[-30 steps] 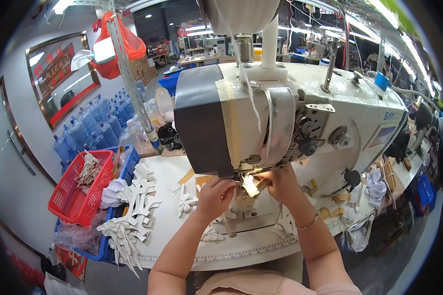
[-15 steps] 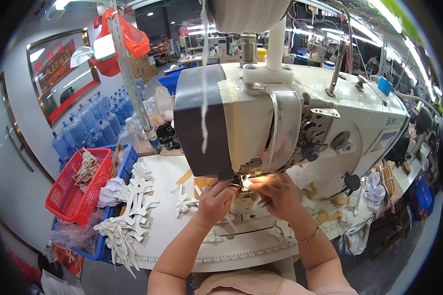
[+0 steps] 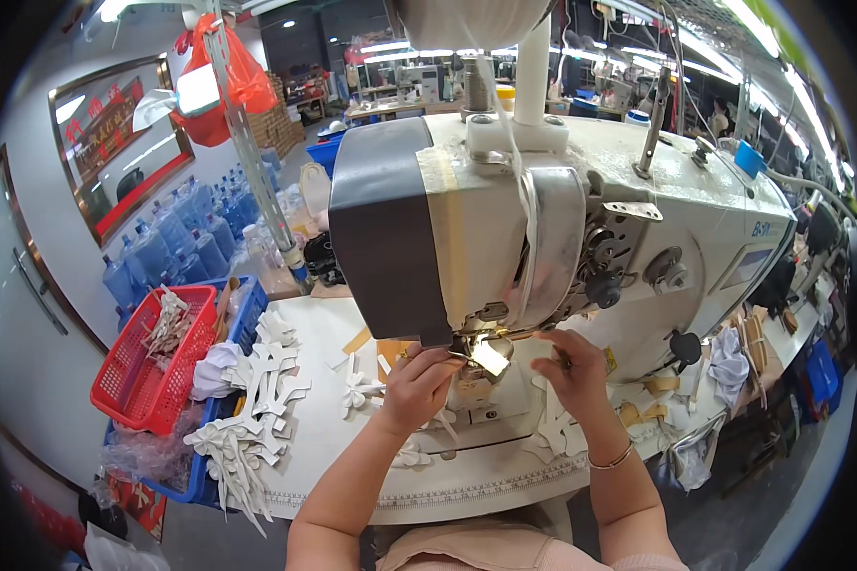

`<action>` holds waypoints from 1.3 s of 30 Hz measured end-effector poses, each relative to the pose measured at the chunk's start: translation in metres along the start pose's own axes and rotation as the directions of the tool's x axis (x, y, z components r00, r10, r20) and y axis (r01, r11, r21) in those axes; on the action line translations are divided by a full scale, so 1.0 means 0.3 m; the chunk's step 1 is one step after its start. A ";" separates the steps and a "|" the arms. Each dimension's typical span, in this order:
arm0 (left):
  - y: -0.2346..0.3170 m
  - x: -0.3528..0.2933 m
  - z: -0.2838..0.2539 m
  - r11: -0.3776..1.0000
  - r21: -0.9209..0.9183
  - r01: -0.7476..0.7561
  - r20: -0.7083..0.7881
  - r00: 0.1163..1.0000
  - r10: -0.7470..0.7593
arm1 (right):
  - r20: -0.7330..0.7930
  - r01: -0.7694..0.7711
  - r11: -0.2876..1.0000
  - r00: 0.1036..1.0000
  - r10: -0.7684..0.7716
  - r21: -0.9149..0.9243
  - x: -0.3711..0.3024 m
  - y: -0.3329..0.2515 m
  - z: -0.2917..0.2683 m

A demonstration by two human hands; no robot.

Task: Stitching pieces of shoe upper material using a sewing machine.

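The left hand [image 3: 419, 381] sits just below the centre of the frame, fingers curled and bunched with the tips pressed toward the lit spot under the head of the sewing machine [image 3: 543, 219]; whether it pinches anything between those tips cannot be told, since the needle area is small and glared out by the lamp. The right hand [image 3: 571, 366] lies just right of it, fingers bent and partly spread, resting near the same spot, a thin bracelet [image 3: 611, 461] on its wrist; what it grips, if anything, is hidden too. Under and between both hands, in the lower middle of the frame, lie white cut pieces [image 3: 554, 430] flat on the machine bed, one of them running from the right hand down toward the table edge. The pale sewing table [image 3: 333, 457] curves across the lower centre. Toward the left of the hands a few loose white cross-shaped pieces [image 3: 357, 388] lie on it, and farther left a larger heap of the same white pieces [image 3: 248, 419] spills over the table edge. At the far left stands a red plastic basket [image 3: 129, 381] with more scraps, beside a blue crate [image 3: 248, 309]. Blue water bottles [image 3: 176, 238] stand in the upper left, under a hanging orange-red bag [image 3: 238, 81].
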State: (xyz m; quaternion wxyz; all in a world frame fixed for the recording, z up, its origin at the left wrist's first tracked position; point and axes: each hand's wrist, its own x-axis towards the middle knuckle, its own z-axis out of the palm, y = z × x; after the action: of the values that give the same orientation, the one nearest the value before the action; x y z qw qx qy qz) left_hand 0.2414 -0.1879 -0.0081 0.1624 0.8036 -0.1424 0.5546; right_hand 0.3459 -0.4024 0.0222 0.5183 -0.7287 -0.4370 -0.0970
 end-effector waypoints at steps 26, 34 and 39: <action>0.271 -0.187 -0.312 0.981 0.008 -0.195 0.056 0.979 0.194 | 0.130 0.334 0.936 0.938 -0.320 -0.106 -0.277 -0.280 0.086; 0.312 -0.181 -0.322 0.973 -0.051 -0.225 0.067 0.971 0.228 | 0.146 0.355 0.932 0.928 -0.342 -0.071 -0.272 -0.309 0.105; 0.412 -0.169 -0.332 0.708 -0.228 0.668 0.105 0.740 -0.664 | -0.036 0.274 0.961 0.962 -0.272 0.037 -0.281 -0.305 0.110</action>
State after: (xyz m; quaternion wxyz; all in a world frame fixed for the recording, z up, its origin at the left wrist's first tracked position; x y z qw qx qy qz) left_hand 0.0892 -0.2558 -0.0100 0.4504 0.7776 0.0869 0.4300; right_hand 0.2175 -0.4125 0.0188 0.5217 -0.6489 -0.5273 -0.1695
